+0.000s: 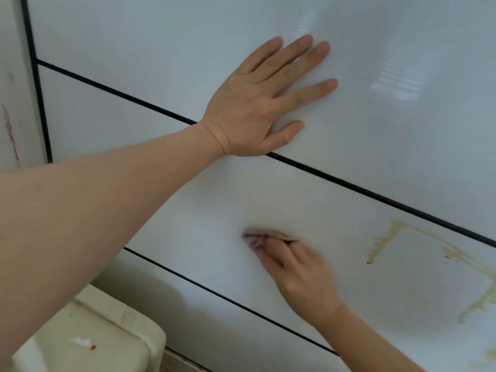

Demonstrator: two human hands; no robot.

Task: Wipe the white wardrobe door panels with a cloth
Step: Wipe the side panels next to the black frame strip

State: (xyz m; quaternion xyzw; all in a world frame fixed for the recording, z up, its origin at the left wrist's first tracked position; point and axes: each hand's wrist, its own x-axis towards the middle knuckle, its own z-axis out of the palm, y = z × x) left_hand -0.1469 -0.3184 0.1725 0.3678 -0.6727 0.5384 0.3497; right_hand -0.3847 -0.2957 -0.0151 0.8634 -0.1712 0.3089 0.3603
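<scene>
Left hand (pixel 257 103) flat on upper wardrobe door panel (pixel 161 36), fingers straight and spread. Right hand (pixel 298 275), blurred, fingers curled around small cloth (pixel 264 235), pressing it on the middle panel (pixel 214 205). Yellow-brown streaks (pixel 418 245) on that panel, right of cloth. Cream plastic bin (pixel 102 336) bottom left.
</scene>
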